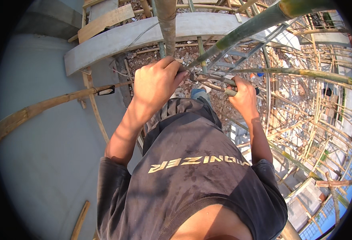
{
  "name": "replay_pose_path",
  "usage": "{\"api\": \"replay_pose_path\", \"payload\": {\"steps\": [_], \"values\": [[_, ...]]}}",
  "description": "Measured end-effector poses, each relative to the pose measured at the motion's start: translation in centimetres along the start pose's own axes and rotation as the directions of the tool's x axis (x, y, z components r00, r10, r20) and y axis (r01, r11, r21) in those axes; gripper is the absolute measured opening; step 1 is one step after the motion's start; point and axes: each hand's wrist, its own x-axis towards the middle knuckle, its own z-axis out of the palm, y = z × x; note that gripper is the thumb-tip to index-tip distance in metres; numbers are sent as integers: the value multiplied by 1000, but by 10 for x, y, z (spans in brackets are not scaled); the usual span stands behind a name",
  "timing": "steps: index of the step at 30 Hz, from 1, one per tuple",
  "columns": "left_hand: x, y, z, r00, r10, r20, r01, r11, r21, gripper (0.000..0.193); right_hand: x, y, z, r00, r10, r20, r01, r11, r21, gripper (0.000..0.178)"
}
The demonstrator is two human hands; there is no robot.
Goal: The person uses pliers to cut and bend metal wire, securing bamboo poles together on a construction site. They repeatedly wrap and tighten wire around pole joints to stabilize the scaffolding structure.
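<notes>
My left hand (156, 84) is closed at the lower visible end of an upright bamboo pole (167, 28). Its fingers are curled with the thumb pointing right, and what lies inside them is hidden. My right hand (244, 98) is wrapped around the handles of a pair of pincers (214, 85), worn and brownish. The jaws point left, close to my left thumb. Just above them, a thick green bamboo pole (244, 34) slants down from the upper right toward my hands. A thinner bamboo pole (300, 72) runs off to the right from beside the pincers.
A grey wall surface (52, 160) fills the left side, crossed by a bamboo pole (44, 106). Ahead lies a pale plank (116, 42). Rubble ground (232, 106) shows far below, with a metal ladder (240, 54) beyond my hands. Dense bamboo scaffolding (316, 120) stands at right.
</notes>
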Motion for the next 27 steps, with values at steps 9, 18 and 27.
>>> {"api": "replay_pose_path", "payload": {"steps": [9, 18, 27], "values": [[-20, 12, 145, 844, -480, -238, 514, 851, 105, 19, 2, -11, 63, 983, 57, -174, -121, 914, -386, 10], [-9, -55, 70, 979, -201, 37, 205, 959, -198, 18, 10, 14, 51, 1000, -6, -1, 5, 980, -199, 19], [-12, -82, 77, 960, 189, 205, 150, 268, -952, 21, 31, 14, 11, 883, -321, 343, 198, 917, 347, 23]]}}
